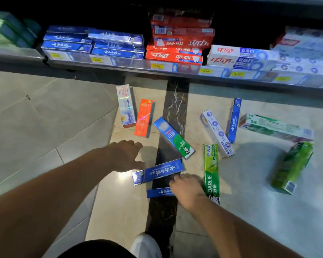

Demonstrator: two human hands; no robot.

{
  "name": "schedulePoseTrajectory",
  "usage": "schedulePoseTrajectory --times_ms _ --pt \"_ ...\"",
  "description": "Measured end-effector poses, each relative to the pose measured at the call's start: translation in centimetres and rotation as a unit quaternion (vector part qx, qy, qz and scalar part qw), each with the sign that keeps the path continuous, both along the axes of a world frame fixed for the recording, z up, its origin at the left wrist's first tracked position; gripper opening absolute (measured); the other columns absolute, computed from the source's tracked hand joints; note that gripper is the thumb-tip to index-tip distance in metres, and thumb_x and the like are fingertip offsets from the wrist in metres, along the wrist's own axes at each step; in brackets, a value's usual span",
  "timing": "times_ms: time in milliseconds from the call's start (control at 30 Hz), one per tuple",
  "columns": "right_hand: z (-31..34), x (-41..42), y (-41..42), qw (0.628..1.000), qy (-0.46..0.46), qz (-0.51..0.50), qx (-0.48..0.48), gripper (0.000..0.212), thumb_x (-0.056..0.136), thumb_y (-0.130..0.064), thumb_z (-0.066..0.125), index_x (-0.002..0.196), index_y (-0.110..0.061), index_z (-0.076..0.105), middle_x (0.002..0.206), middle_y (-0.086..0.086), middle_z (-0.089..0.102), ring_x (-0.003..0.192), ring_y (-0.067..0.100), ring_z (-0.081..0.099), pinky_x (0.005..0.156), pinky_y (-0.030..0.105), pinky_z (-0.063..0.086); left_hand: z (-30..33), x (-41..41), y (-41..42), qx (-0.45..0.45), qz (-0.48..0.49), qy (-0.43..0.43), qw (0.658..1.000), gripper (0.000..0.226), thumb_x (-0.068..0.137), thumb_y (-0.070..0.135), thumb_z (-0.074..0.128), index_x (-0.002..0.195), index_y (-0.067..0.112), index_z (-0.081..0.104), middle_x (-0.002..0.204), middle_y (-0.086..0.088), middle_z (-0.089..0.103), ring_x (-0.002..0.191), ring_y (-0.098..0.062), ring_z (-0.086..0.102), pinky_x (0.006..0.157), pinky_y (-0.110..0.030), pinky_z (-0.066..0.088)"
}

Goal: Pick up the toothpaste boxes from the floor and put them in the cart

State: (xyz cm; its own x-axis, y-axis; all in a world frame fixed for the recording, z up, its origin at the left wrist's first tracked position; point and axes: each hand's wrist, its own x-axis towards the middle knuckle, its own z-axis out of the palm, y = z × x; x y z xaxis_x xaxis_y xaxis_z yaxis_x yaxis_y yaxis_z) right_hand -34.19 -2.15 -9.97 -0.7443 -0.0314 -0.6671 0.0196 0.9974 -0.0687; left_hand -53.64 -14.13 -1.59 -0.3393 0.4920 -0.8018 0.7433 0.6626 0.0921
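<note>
Several toothpaste boxes lie scattered on the tiled floor (45,127). A dark blue box (158,172) lies slanted between my hands, and a second dark blue box (158,193) lies just nearer to me. My left hand (126,155) reaches over the floor with loosely bent fingers, its thumb at the slanted box's left end. My right hand (187,187) curls over the right end of the nearer blue box, and its fingertips touch the slanted box's near edge. A green Darlie box (211,170) lies right of that hand. No cart is in view.
Farther off lie a white box (126,107), an orange box (143,118), a blue-green box (173,137), a white-purple box (217,134), a blue box on edge (234,120) and two green boxes (274,127) (293,166). A stocked shelf (119,62) runs across the back. My shoe (145,246) is below.
</note>
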Motion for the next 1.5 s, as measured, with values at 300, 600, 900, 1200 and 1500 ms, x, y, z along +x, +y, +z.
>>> schedulePoseTrajectory --times_ms 300,600,900,1200,1500 --pt "3.4 -2.7 5.1 0.982 -0.041 -0.161 -0.093 0.023 0.083 -0.028 0.072 0.102 -0.015 0.066 0.100 0.006 0.067 0.092 0.026 0.066 0.078 0.032 0.051 -0.3 -1.0 -1.2 -0.001 -0.007 0.028 1.000 0.076 0.094 0.063 0.047 0.153 0.020 0.026 0.145 -0.005 0.045 0.130 -0.023 0.047 0.103 -0.036 0.043" --pt "10.2 -3.1 14.8 0.751 -0.009 -0.541 -0.379 0.012 0.083 -0.005 0.077 0.092 -0.007 0.069 0.090 0.007 0.076 0.078 0.017 0.073 0.064 0.026 0.058 -4.9 2.4 1.7 0.020 -0.046 0.006 0.999 0.088 0.082 0.067 0.063 0.148 0.017 0.033 0.137 -0.006 0.051 0.122 -0.023 0.051 0.098 -0.037 0.047" --pt "10.9 -0.6 18.8 0.687 0.032 -0.577 -0.441 0.032 0.085 -0.009 0.074 0.113 0.004 0.066 0.104 0.017 0.075 0.100 0.035 0.071 0.090 0.049 0.057 -9.0 6.9 3.9 0.004 -0.130 0.067 0.989 0.099 0.078 0.065 0.069 0.147 0.010 0.025 0.139 -0.008 0.049 0.117 -0.026 0.056 0.089 -0.037 0.049" --pt "10.6 -1.8 18.7 0.688 0.034 -0.583 -0.431 0.021 0.085 -0.008 0.075 0.104 -0.003 0.067 0.098 0.010 0.077 0.085 0.018 0.075 0.066 0.027 0.059 -8.8 6.4 4.6 0.011 0.016 -0.013 1.000 0.066 0.087 0.046 0.064 0.137 0.013 0.036 0.124 -0.006 0.059 0.104 -0.022 0.061 0.082 -0.030 0.045" --pt "20.6 -3.0 16.9 0.663 0.038 -0.619 -0.419 0.025 0.089 -0.007 0.072 0.111 0.000 0.064 0.103 0.012 0.071 0.076 0.015 0.069 0.054 0.019 0.054 9.5 0.6 3.3 0.258 0.565 -0.315 0.717 0.081 0.053 0.042 0.087 0.124 0.014 0.062 0.114 -0.010 0.073 0.096 -0.025 0.071 0.090 -0.045 0.056"
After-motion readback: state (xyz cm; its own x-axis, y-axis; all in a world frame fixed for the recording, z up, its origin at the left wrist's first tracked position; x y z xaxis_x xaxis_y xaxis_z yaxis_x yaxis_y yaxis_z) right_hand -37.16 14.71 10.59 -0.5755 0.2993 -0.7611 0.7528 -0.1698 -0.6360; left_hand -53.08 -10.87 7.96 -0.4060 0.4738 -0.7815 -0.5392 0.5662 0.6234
